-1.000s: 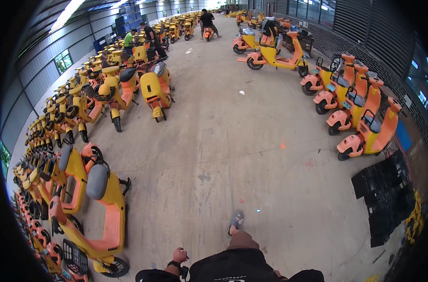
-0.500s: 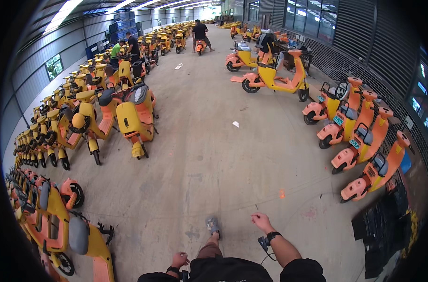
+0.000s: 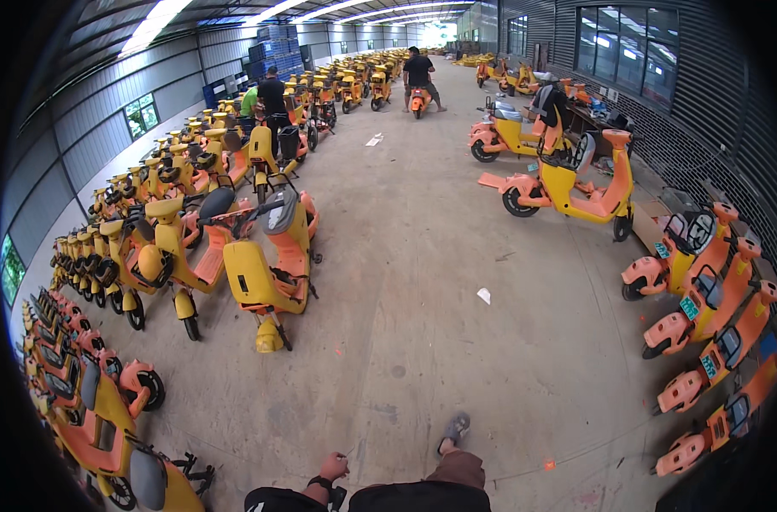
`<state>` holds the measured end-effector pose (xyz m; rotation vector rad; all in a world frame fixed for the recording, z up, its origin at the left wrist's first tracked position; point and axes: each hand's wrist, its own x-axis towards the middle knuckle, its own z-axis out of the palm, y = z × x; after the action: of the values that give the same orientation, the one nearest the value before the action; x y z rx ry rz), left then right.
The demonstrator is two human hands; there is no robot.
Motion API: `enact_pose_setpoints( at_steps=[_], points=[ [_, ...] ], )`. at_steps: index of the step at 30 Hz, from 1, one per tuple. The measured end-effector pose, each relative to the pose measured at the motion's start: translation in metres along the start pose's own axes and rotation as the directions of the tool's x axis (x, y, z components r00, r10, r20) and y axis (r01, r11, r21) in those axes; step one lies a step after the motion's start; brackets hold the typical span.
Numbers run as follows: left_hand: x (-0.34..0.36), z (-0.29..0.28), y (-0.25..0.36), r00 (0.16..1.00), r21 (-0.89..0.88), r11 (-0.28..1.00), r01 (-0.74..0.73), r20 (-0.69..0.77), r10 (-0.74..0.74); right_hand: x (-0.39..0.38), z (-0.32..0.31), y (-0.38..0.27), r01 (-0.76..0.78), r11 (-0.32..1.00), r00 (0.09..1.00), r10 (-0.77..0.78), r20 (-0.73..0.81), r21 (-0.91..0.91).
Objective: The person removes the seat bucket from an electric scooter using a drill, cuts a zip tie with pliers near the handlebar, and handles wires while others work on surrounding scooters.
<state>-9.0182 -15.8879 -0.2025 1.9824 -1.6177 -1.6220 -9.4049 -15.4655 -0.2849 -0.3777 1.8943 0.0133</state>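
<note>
My left hand [image 3: 334, 466] hangs low at the front of my body, with a dark band on its wrist. Its fingers look curled in; a thin line shows by the fingertips, too small to name. No scooter is within its reach. My right hand is out of view. Below, my foot in a grey shoe [image 3: 457, 427] is on the concrete floor [image 3: 406, 341]. Ahead to the left stands a yellow and orange scooter [image 3: 256, 273], its grey seat behind the yellow front panel.
Rows of scooters [image 3: 158, 264] line the left side. Several orange scooters [image 3: 721, 341] stand along the right wall, and a yellow scooter [image 3: 568, 183] farther ahead. A person [image 3: 418, 72] sits on a scooter in the aisle; another [image 3: 271, 98] stands left. White scrap [image 3: 483, 295] lies ahead.
My view has turned left and moved forward, so the scooters on both sides look nearer. My right hand has left the picture. My left hand stays low in front of me.
</note>
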Motion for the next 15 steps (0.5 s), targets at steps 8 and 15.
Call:
enact_pose_setpoints(
  at_steps=[8, 15],
  points=[
    [0.164, 0.023, 0.143, 0.936, 0.186, 0.933, 0.308, 0.118, -0.333, 0.173, -0.209, -0.190, 0.117, 0.980, 0.992, -0.123, -0.030, -0.160],
    [0.276, 0.044, 0.325, 0.987, -0.096, 0.988, 0.120, 0.123, -0.108, 0.189, -0.506, -0.515, 0.566, 0.764, 0.781, -0.374, -0.501, 0.311]
  ],
)
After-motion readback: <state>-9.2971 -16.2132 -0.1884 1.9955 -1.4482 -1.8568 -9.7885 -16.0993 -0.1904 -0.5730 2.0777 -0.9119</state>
